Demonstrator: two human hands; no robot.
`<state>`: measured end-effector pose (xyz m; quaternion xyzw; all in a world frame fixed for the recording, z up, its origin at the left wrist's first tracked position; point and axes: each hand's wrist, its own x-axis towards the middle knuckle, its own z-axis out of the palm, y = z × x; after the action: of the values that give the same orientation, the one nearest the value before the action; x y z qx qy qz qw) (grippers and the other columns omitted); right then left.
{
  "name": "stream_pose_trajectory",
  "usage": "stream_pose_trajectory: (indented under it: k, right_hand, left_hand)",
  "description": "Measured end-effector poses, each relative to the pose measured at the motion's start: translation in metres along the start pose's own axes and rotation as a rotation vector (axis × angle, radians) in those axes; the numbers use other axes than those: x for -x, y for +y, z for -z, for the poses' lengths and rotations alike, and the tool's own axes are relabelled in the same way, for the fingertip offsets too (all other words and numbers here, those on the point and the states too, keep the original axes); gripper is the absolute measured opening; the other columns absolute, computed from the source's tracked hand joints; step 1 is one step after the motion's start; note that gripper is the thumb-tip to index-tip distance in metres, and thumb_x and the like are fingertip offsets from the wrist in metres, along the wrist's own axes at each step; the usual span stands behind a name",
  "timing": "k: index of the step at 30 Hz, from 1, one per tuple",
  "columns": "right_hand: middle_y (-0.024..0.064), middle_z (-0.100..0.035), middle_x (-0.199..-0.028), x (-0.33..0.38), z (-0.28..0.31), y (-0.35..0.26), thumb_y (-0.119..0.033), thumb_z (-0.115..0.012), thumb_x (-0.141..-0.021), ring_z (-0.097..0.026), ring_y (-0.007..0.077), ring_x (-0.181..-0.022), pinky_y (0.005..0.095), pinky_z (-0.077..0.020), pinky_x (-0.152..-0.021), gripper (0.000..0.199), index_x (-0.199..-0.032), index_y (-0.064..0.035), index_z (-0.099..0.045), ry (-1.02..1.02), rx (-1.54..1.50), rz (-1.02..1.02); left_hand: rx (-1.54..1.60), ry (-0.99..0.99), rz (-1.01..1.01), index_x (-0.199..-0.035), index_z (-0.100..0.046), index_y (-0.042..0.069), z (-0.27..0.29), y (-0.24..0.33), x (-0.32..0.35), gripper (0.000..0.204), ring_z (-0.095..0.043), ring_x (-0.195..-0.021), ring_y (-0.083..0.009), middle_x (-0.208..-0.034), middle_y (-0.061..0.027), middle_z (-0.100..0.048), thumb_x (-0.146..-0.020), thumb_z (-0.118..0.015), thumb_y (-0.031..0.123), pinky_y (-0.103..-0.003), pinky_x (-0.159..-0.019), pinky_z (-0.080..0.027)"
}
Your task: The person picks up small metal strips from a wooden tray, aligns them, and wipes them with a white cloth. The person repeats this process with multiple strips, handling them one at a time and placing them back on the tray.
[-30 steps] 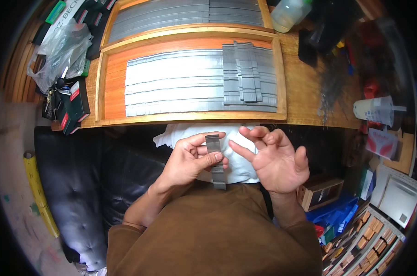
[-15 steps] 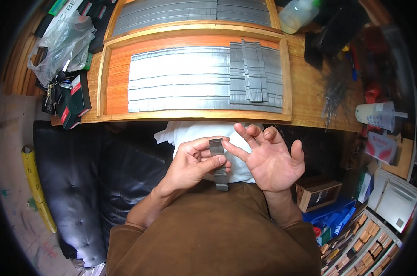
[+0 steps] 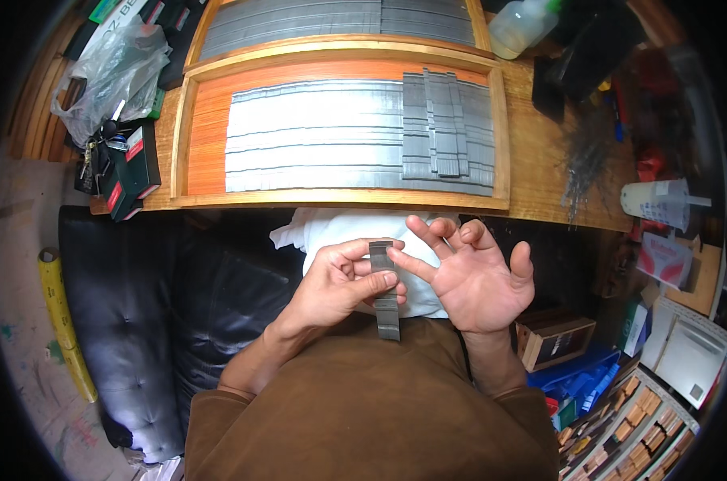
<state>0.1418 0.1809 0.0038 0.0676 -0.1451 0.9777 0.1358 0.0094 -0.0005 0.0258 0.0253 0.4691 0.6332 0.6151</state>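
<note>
A small stack of thin grey metal strips [image 3: 387, 319] stands upright above my lap. My left hand [image 3: 327, 289] pinches it between thumb and fingers, its lower end hanging below the thumb. Palm up with fingers spread, my right hand [image 3: 482, 293] holds nothing; one fingertip rests at or very near the stack's upper edge. Beyond my hands, a wooden tray [image 3: 339, 200] with an orange base holds long rows of similar grey strips [image 3: 315, 136]. A few loose strip bundles [image 3: 446, 132] lie on top of the rows at the tray's right.
A second tray [image 3: 482, 36] of strips lies behind. On the table [image 3: 540, 176] are a plastic bag [image 3: 119, 76], dark boxes [image 3: 139, 164] and a squeeze bottle [image 3: 522, 28]. A lidded cup [image 3: 656, 200] is at the right; a black padded seat [image 3: 131, 321] is at my left.
The strip stack has slid slightly downward and right relative to my left hand, so more of its lower end shows. Both hands have barely moved.
</note>
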Motion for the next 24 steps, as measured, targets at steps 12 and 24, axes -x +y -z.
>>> stream_pose_trajectory:
  k: [12, 24]
  right_hand:
    - [0.0212, -0.052, -0.151, 0.003, -0.004, -0.006, -0.06, -0.052, -0.105, -0.022, 0.0448, -0.159, 0.0793, -0.0006, -0.123, 0.062, -0.132, -0.0051, -0.062, 0.059, 0.037, -0.001]
    - [0.0247, -0.05, -0.155, -0.001, 0.0, -0.005, -0.058, -0.046, -0.108, -0.021, 0.0453, -0.159, 0.0786, -0.0065, -0.123, 0.064, -0.136, -0.0014, -0.058, 0.006, 0.01, 0.008]
  left_hand:
    - [-0.008, 0.053, -0.01, -0.138, -0.062, -0.001, -0.002, 0.0, 0.0, 0.039, -0.077, -0.091, -0.0205, -0.1, -0.013, -0.078, -0.1, -0.071, 0.0, -0.034, -0.081, -0.064]
    - [-0.013, 0.036, -0.012, -0.136, -0.063, -0.002, 0.002, -0.003, -0.001, 0.035, -0.077, -0.089, -0.0199, -0.099, -0.0131, -0.078, -0.101, -0.069, 0.0, -0.032, -0.081, -0.063]
